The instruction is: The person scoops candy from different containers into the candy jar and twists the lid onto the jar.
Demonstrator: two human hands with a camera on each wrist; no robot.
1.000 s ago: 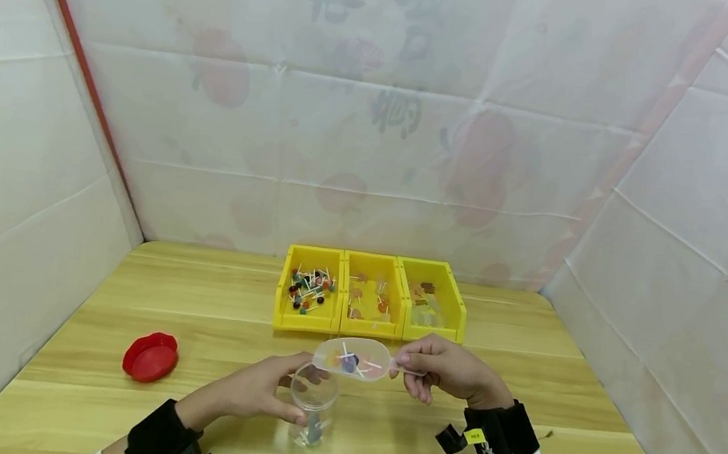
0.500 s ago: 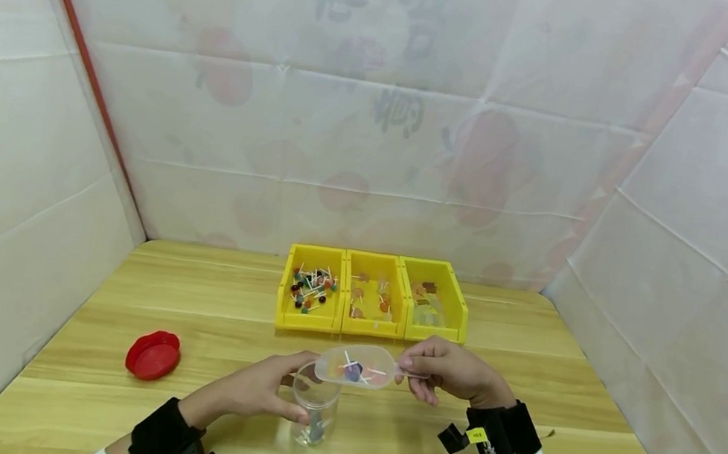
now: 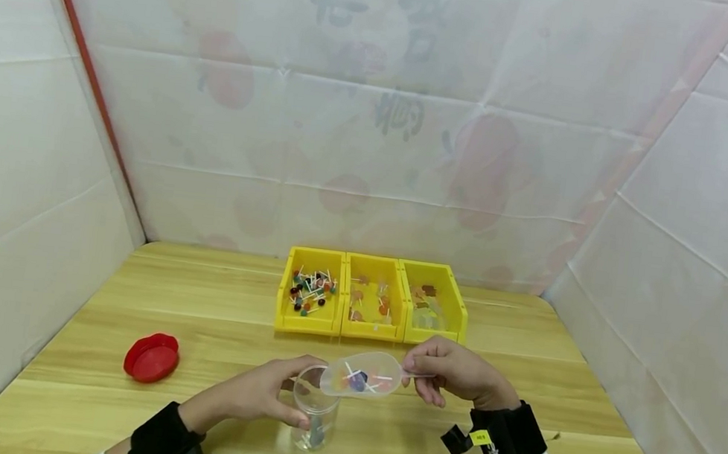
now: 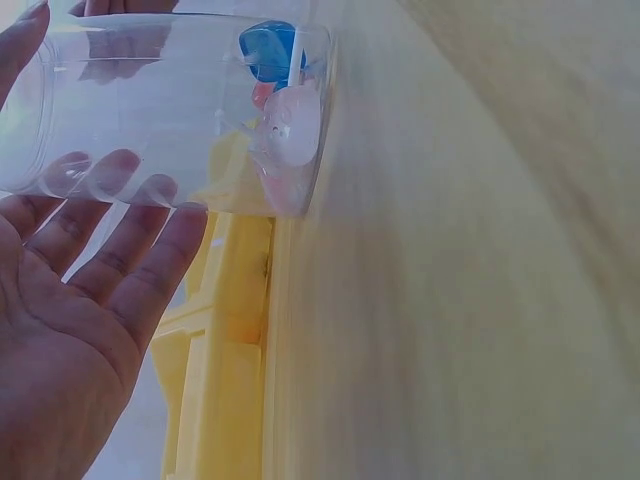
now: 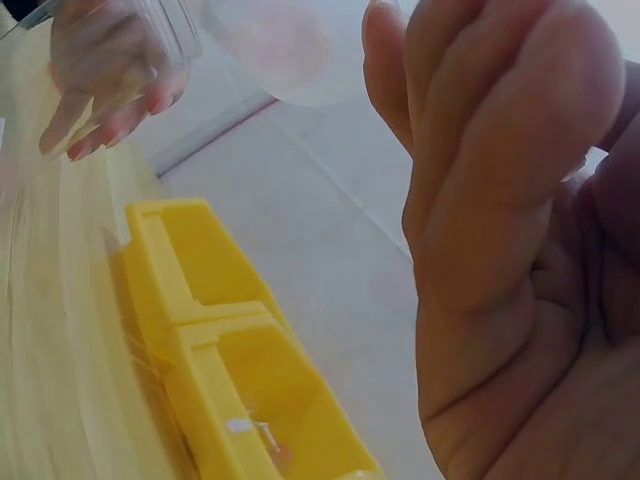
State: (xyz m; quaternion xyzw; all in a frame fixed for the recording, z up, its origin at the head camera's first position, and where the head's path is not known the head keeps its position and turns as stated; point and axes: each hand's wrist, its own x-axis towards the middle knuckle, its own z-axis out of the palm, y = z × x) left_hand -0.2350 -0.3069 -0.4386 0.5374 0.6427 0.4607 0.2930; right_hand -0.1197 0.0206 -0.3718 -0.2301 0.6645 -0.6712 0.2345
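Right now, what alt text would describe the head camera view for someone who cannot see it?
A person's right hand holds a clear scoop of small lollipops over a clear jar gripped by the left hand. Behind stand three yellow bins; a red lid lies left on the wooden table.

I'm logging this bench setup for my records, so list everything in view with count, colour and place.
Bins: three, yellow, side by side at the table's back middle, holding lollipops.
Lid: one, red, on the table at the left.
Jar: one, clear, standing at front centre, a few lollipops at its bottom.
Scoop: one, clear, over the jar's mouth, carrying lollipops.
Table: one, light wood.
Wrist straps: two, black.
Left hand: grips the jar.
Right hand: pinches the scoop's handle.
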